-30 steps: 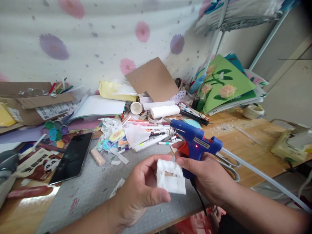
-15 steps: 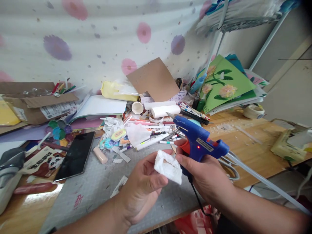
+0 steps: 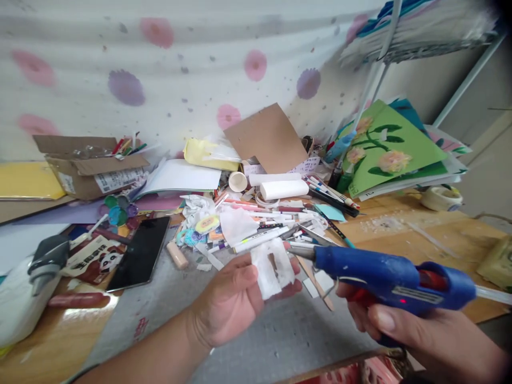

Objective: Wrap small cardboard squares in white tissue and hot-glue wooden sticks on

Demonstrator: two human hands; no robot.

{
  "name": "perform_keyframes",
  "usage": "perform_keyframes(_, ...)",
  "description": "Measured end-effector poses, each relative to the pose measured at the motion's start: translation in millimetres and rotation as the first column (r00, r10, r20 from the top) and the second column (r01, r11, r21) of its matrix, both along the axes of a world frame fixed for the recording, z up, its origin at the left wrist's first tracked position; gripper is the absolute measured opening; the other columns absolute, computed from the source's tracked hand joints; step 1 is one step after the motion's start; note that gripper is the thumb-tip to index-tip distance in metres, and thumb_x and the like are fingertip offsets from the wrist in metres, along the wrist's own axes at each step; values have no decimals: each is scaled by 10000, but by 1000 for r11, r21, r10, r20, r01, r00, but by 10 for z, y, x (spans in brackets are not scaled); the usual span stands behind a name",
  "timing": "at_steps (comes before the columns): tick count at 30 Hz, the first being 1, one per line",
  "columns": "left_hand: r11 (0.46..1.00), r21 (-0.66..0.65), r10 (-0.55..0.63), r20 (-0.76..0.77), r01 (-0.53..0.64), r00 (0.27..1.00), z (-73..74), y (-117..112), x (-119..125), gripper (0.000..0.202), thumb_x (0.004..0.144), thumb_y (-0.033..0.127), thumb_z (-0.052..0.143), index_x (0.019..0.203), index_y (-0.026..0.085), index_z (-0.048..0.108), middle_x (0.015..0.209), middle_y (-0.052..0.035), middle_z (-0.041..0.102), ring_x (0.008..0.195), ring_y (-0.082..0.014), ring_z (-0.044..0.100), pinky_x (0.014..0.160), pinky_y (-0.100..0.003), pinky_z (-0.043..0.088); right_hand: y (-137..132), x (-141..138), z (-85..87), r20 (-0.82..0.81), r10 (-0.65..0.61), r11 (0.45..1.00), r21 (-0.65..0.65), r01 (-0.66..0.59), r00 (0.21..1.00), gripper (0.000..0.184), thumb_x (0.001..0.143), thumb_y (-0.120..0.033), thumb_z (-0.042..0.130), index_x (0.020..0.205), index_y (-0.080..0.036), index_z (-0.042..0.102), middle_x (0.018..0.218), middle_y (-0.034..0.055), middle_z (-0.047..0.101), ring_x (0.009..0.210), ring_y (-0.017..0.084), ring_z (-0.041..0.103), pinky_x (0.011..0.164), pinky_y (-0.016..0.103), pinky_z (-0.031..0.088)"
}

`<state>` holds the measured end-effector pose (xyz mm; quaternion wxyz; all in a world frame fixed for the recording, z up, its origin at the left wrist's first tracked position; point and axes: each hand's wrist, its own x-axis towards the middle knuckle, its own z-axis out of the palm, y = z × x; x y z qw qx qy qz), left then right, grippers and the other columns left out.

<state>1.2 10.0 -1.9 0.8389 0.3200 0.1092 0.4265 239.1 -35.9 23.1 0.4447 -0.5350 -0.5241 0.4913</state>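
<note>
Left hand: center of frame; left hand (image 3: 236,301) palm up, thumb closed over the left edge of a white square piece (image 3: 263,273), other fingers behind it and partly spread on its right side.
White square piece: mid-frame, tilted, above the grey mat (image 3: 168,325); brownish slot in its middle.
Right hand: lower right; right hand (image 3: 420,333) wrapped round the grip of a blue glue gun (image 3: 368,272), fingers curled by the red trigger, thumb along the near side.
Glue gun: lies roughly level in view, nozzle (image 3: 300,251) pointing left, tip just beside the piece's upper right corner; contact cannot be told. Red light lit; pale glue stick (image 3: 496,295) out of the back, right edge.
Under the nozzle: thin wooden strip (image 3: 318,285) and pale scraps.
Mid-frame, behind the hands: heap of pens and paper bits.
Left: dark-screened device (image 3: 140,255), partly on the mat.
Upper right: green flowered card (image 3: 418,141) above the wooden table (image 3: 430,234).
</note>
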Motion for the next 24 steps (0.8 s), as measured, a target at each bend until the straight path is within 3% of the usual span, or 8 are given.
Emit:
perform_keyframes(3,999,-14,-38,36,39,999,-10,-7,18,357,852,297,574,1145,104,635,1100,-123,694,1010,-226,619,922,-391,469,-31,5,-10,72,69,995,-75,-63,995,259,600,-500,766,789,-325,735,771,38,727,722,250,676,640,337,561)
perform_keyframes(5,998,-21,-55,43,56,998,-8,-13,31,389,847,327,583,1154,92,627,1100,-121,692,999,-219,618,913,-376,475,-39,-4,-45,107,97,994,-55,-91,990,232,606,-469,768,790,-334,728,778,26,734,736,249,683,675,337,570)
perform_keyframes(10,997,-14,-71,6,71,997,1,-10,40,453,829,357,611,1172,60,613,1080,-128,696,981,-222,621,909,-372,475,-83,6,-160,215,-63,996,-56,76,975,276,612,-513,735,804,-314,718,797,30,745,721,253,697,620,305,582)
perform_keyframes(16,1000,-6,-14,-129,13,992,-26,-26,6,446,782,388,663,1126,104,651,1069,-122,695,941,-227,623,843,-359,488,-46,-28,-105,218,-20,987,161,-16,976,304,617,-399,756,912,-331,719,707,30,728,615,237,671,539,295,553)
perform_keyframes(20,1000,26,18,-141,-15,990,-46,-30,-1,327,773,354,681,1024,145,707,978,-77,719,870,-187,635,770,-298,499,-3,-107,8,240,26,941,321,-104,970,178,637,-358,737,811,-320,737,746,21,706,641,230,645,508,291,504)
perform_keyframes(24,1000,23,7,-125,-5,992,-44,-27,14,320,769,334,690,1037,161,707,1027,-73,722,924,-196,637,816,-318,495,-31,-99,-16,291,-84,935,353,-25,953,211,600,-396,761,800,-330,746,892,29,720,810,283,646,616,334,522)
